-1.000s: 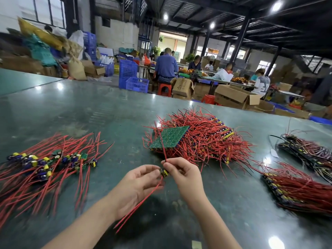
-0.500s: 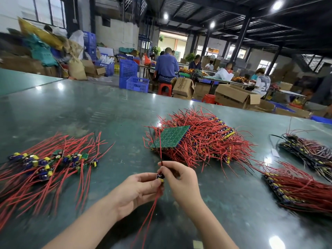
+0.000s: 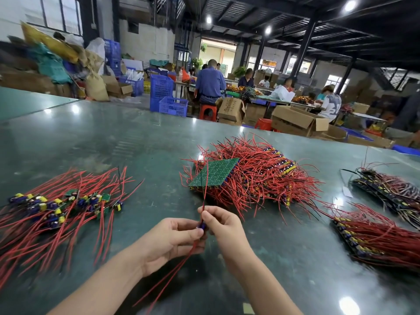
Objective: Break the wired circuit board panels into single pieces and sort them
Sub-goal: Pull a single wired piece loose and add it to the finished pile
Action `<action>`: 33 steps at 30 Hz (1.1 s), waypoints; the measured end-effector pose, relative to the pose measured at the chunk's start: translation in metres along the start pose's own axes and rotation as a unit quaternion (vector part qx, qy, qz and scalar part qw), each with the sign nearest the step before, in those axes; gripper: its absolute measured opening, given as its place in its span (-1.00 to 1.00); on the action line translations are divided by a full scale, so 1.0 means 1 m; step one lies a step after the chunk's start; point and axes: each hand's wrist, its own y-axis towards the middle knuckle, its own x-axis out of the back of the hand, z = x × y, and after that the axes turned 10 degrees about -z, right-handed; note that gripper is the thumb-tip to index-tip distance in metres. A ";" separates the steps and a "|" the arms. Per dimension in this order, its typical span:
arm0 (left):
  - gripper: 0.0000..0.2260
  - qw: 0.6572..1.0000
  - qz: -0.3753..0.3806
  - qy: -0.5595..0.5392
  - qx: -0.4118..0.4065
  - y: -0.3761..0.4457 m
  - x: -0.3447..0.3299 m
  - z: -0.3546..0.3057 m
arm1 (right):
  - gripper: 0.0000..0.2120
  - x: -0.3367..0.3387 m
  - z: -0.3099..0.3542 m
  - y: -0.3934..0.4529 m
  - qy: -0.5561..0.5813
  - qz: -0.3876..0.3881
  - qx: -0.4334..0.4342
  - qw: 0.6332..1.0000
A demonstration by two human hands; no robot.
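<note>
Between my two hands is a small wired board piece with a blue part on it. My left hand pinches it from the left, my right hand from the right. Its red wires run up past my right fingers and down below my left palm. Behind my hands lies a big heap of wired panels, with a green panel face down on top. At the left lies a pile of single pieces with red wires.
More wired panels lie at the right and far right of the green table. Beyond the table's far edge are cardboard boxes, blue crates and seated people at other tables.
The piece in my hands has turned, so its wires now point up and down instead of slanting to the lower left. My hands have stayed in about the same place.
</note>
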 end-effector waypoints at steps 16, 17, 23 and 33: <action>-0.80 0.997 0.004 0.066 -0.033 -0.007 -0.006 -0.004 | -0.81 -0.003 -0.006 0.004 0.035 -0.094 0.044 0.994; -0.82 0.996 -0.003 0.077 -0.041 -0.008 -0.007 -0.004 | -0.81 -0.001 -0.004 0.004 0.029 -0.087 0.050 0.995; -0.88 0.985 -0.060 0.131 -0.094 -0.010 -0.014 -0.004 | -0.77 0.007 0.005 0.003 -0.059 -0.061 0.118 0.989; -0.96 0.982 -0.093 0.149 -0.076 -0.005 -0.010 0.001 | -0.77 0.006 0.003 0.001 -0.159 -0.092 0.161 0.970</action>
